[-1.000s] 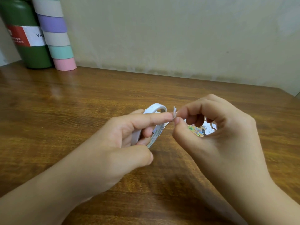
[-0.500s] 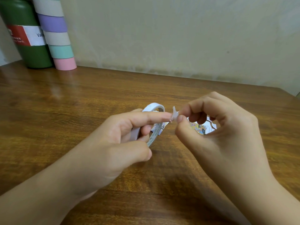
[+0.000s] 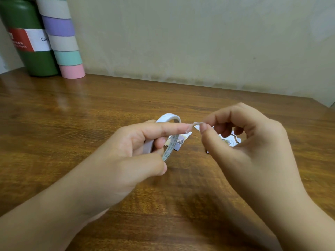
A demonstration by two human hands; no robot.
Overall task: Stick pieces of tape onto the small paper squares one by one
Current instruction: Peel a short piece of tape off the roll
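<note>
My left hand [image 3: 137,151] grips a thin white roll of tape [image 3: 167,117] above the wooden table, its index finger stretched out to the right over the roll. My right hand [image 3: 243,142] pinches a small white piece of tape [image 3: 196,123] between thumb and index finger, just off the left fingertip. Small printed paper squares lie on the table under the hands: one [image 3: 181,141] below the roll, others [image 3: 233,139] partly hidden behind my right fingers.
A dark green canister [image 3: 27,42] with a red and white label stands at the table's back left, beside a tall stack of pastel tape rolls [image 3: 63,38]. A pale wall closes the far edge of the wooden table [image 3: 90,109].
My right hand has drawn the small tape piece a little to the right, away from the left index fingertip. The left hand and roll have barely moved.
</note>
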